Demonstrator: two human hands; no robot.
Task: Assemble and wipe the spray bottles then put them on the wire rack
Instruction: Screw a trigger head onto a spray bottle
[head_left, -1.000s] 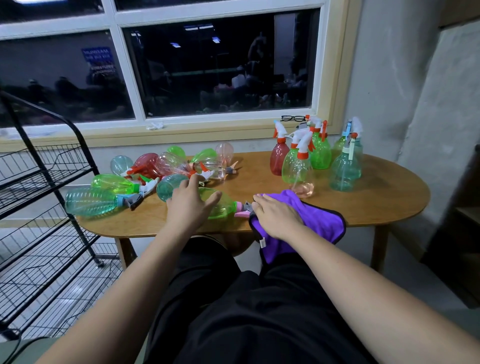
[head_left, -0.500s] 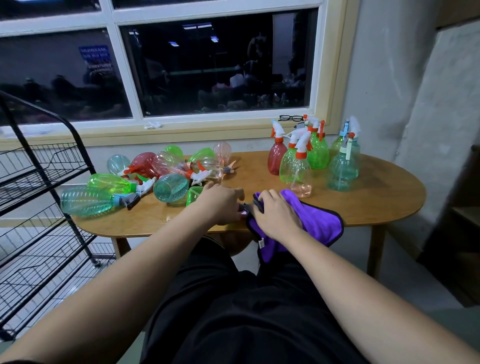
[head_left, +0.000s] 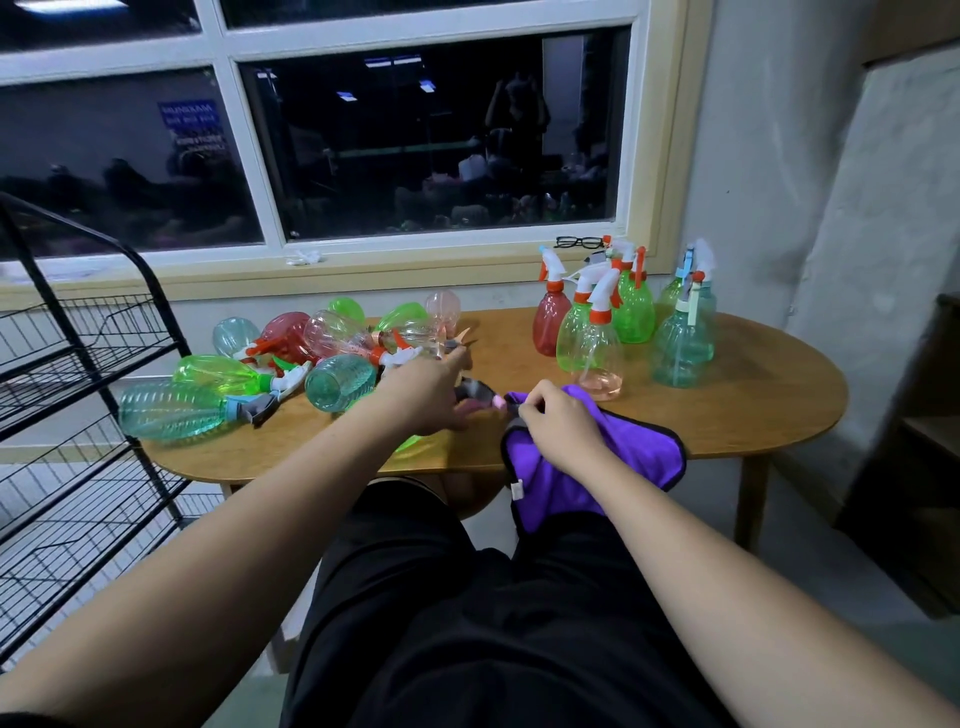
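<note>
Gripping left hand (head_left: 426, 395): is curling fingers and thumb round the neck end of the green bottle (head_left: 415, 443), covering most of it.
Green bottle's place: is lying on its side at the near edge of the table (head_left: 753, 410), its grey spray head (head_left: 475, 391) pointing right toward the cloth.
Pinching right hand (head_left: 561, 431): is squeezing a bunched fold of the purple cloth (head_left: 644, 447) just beside the tip of the spray head.
Cloth's lie: is spreading over the table and hanging off its near edge onto the person's lap.
Heap of bottles (head_left: 343, 382): is lying on the table's left part, just behind the left hand.
Upright bottles (head_left: 597, 343): are standing together on the right, well apart from the heap.
Wire rack (head_left: 78, 415): is standing at the far left, beside the table.
Glasses (head_left: 579, 242): are resting on the window sill behind the upright bottles.
</note>
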